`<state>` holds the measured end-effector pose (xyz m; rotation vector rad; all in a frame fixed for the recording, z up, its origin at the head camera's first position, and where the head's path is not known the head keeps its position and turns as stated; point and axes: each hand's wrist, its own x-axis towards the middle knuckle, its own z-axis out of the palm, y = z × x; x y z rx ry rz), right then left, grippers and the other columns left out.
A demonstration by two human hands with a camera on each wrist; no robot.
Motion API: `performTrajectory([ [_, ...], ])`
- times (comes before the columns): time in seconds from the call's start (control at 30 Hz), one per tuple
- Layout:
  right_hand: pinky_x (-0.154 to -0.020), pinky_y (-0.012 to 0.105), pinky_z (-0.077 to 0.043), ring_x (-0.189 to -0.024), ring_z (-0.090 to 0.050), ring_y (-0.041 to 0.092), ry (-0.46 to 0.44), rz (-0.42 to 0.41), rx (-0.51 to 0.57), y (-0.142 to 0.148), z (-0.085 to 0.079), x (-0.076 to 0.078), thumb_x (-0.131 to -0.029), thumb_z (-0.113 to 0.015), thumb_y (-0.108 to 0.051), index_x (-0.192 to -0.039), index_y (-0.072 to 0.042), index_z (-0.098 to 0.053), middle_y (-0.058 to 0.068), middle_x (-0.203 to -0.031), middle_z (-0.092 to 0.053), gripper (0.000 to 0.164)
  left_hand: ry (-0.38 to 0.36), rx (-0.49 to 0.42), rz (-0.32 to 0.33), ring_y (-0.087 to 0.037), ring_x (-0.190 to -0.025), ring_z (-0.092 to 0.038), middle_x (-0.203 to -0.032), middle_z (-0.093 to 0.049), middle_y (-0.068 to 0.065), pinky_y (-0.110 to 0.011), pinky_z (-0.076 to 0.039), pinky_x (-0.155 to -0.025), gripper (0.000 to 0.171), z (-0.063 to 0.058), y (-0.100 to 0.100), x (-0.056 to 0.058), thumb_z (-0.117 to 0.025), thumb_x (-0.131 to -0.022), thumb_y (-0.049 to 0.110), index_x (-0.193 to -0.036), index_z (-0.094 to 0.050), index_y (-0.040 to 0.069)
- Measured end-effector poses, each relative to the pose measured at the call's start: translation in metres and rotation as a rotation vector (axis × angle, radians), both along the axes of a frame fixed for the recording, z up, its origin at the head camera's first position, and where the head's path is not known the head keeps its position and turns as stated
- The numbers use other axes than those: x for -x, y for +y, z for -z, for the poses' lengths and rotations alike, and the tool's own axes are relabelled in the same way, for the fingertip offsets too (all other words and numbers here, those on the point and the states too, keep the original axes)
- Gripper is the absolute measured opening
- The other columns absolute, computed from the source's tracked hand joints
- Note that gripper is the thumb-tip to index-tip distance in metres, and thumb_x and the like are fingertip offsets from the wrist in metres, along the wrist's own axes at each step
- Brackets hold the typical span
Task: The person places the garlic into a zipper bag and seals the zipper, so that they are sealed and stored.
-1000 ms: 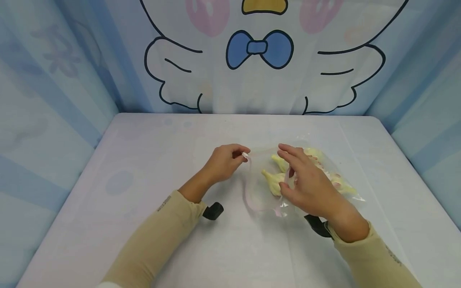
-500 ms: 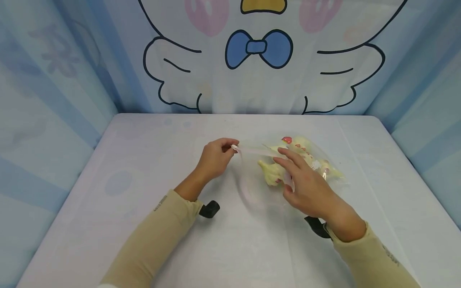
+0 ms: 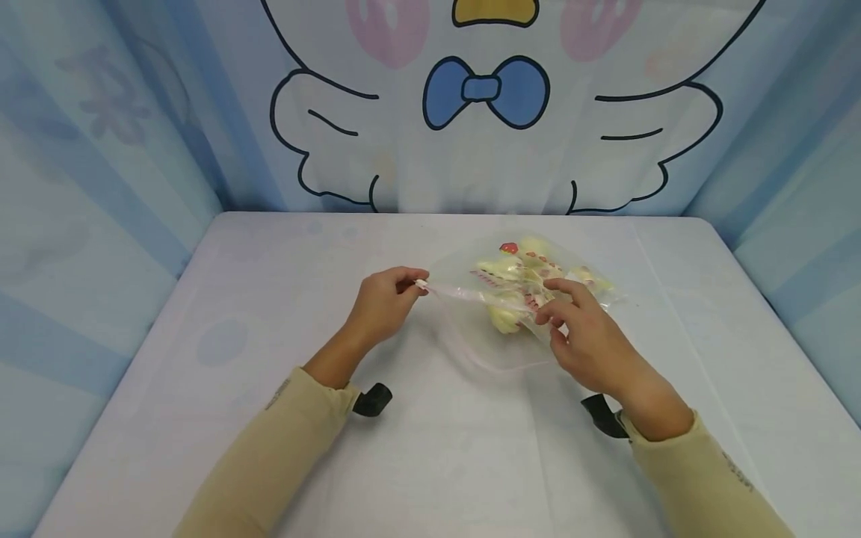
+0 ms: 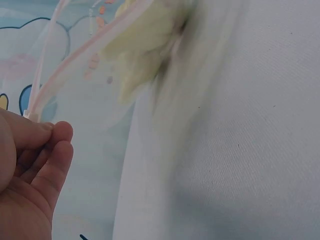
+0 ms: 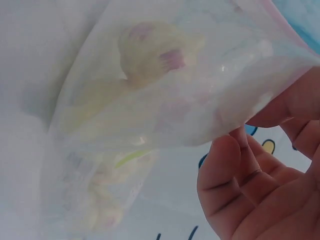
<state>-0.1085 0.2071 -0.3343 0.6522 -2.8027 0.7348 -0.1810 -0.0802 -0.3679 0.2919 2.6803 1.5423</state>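
A clear zip bag (image 3: 464, 336) with a pink closure strip hangs between my hands, its mouth edge loose and bowed toward me. Inside are several pale yellow, bulb-shaped pieces (image 3: 506, 317) with red or pink patches; their exact kind is unclear through the plastic. At the bag's left corner, my left hand (image 3: 386, 302) pinches the strip's end by the white slider (image 4: 31, 116). My right hand (image 3: 592, 336) holds the bag's edge between thumb and fingers on the right side. The right wrist view shows the film (image 5: 200, 120) caught at those fingertips.
A white table (image 3: 222, 433) lies under the bag. Patterned blue curtains (image 3: 87, 187) stand at the left and right, and a cartoon-printed cloth (image 3: 484, 164) hangs behind the far edge. Black wrist mounts (image 3: 373, 400) stick out from both sleeves.
The left hand has moved left, drawing the bag's corner with it. The bag and its yellow pieces have shifted left and toward the far edge. The right hand has moved slightly right.
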Motion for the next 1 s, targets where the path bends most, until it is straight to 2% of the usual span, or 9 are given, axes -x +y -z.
performTrajectory([
  [0.17, -0.076, 0.046, -0.054, -0.093, -0.063, 0.031, 0.022, 0.052, 0.003, 0.006, 0.001, 0.004, -0.083, -0.062, 0.015, -0.085, -0.002, -0.059, 0.022, -0.131, -0.051, 0.018, -0.009, 0.044, 0.027, -0.017, -0.099, -0.068, -0.108, -0.073, -0.006, -0.031, -0.055, -0.083, 0.026, 0.000, -0.005, -0.006, -0.060, -0.100, 0.009, -0.125, -0.068, 0.003],
  [0.27, -0.074, 0.046, -0.055, -0.093, -0.063, 0.032, 0.069, 0.066, 0.004, 0.011, 0.003, 0.006, -0.082, -0.064, 0.015, -0.083, -0.003, -0.055, 0.022, -0.126, -0.053, 0.020, -0.019, 0.069, 0.098, -0.017, -0.101, -0.068, -0.108, -0.073, -0.005, -0.032, -0.055, -0.085, 0.029, -0.001, -0.009, -0.011, -0.061, -0.101, 0.010, -0.128, -0.067, 0.003],
  [0.43, -0.075, 0.048, -0.053, -0.097, -0.061, 0.034, 0.077, 0.089, 0.006, 0.016, 0.003, 0.007, -0.083, -0.063, 0.014, -0.085, -0.003, -0.054, 0.023, -0.125, -0.053, 0.020, -0.044, 0.062, 0.207, -0.018, -0.102, -0.068, -0.105, -0.073, -0.004, -0.033, -0.054, -0.089, 0.030, -0.001, -0.011, -0.017, -0.061, -0.101, 0.012, -0.129, -0.066, 0.002],
  [0.63, -0.077, 0.048, -0.053, -0.091, -0.061, 0.031, 0.048, 0.091, 0.012, 0.014, -0.002, 0.005, -0.085, -0.063, 0.009, -0.096, 0.001, -0.059, 0.021, -0.129, -0.052, 0.014, -0.093, -0.005, 0.193, -0.017, -0.098, -0.070, -0.102, -0.075, -0.004, -0.034, -0.054, -0.088, 0.026, -0.002, -0.009, -0.018, -0.064, -0.099, 0.013, -0.123, -0.070, 0.002],
  [0.77, -0.083, 0.050, -0.052, -0.098, -0.060, 0.031, 0.029, 0.084, 0.032, 0.005, -0.010, 0.001, -0.086, -0.068, 0.002, -0.107, 0.003, -0.062, 0.019, -0.132, -0.051, 0.022, -0.102, -0.033, 0.182, -0.017, -0.096, -0.070, -0.099, -0.075, -0.003, -0.034, -0.053, -0.089, 0.025, -0.001, -0.007, -0.018, -0.067, -0.097, 0.014, -0.119, -0.072, 0.003],
  [0.87, -0.089, 0.052, -0.050, -0.104, -0.058, 0.033, 0.087, 0.033, 0.064, -0.005, -0.016, -0.002, -0.084, -0.071, 0.001, -0.113, 0.004, -0.062, 0.019, -0.130, -0.053, 0.030, -0.103, -0.039, 0.174, -0.018, -0.095, -0.070, -0.097, -0.075, -0.002, -0.034, -0.053, -0.087, 0.024, 0.000, -0.005, -0.019, -0.069, -0.096, 0.015, -0.117, -0.073, 0.003],
  [1.0, -0.096, 0.051, -0.046, -0.113, -0.055, 0.036, 0.230, -0.074, 0.091, -0.021, -0.020, -0.003, -0.080, -0.075, 0.002, -0.113, 0.006, -0.063, 0.020, -0.124, -0.059, 0.035, -0.099, -0.051, 0.168, -0.022, -0.095, -0.071, -0.094, -0.075, -0.001, -0.035, -0.053, -0.084, 0.022, 0.000, -0.001, -0.020, -0.071, -0.095, 0.016, -0.113, -0.074, 0.004],
])
